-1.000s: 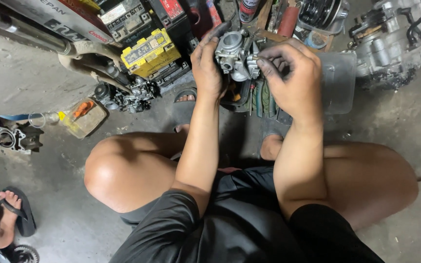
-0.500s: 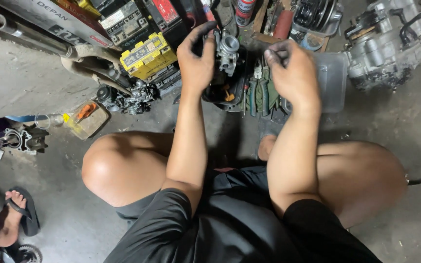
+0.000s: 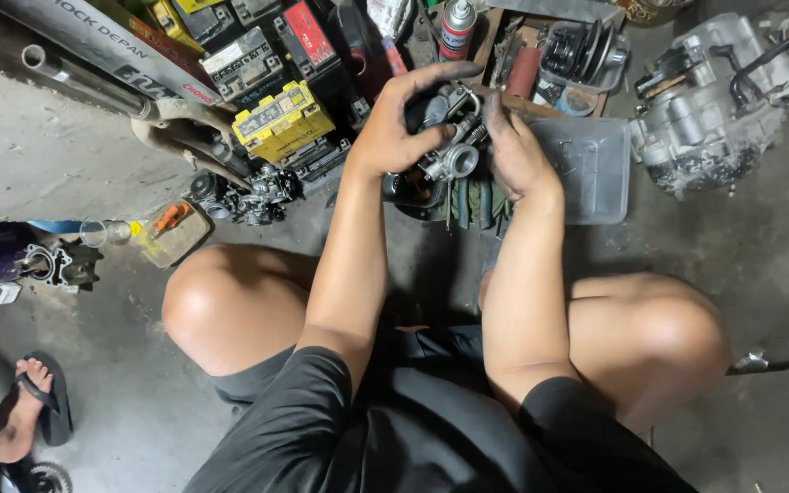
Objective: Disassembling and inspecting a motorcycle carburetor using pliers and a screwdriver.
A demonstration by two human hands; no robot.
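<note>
The carburettor is dull silver with dark grey patches, and the left hand and right hand around it are smeared black with grease. Close by sits a bright yellow battery with dark print, and a black one with a red top. The spray can is red and white; the tray is clear grey plastic; the engine block is pale silver — oily brown in places. The floor is grey concrete, darkly stained, and the shorts are plain black.
</note>
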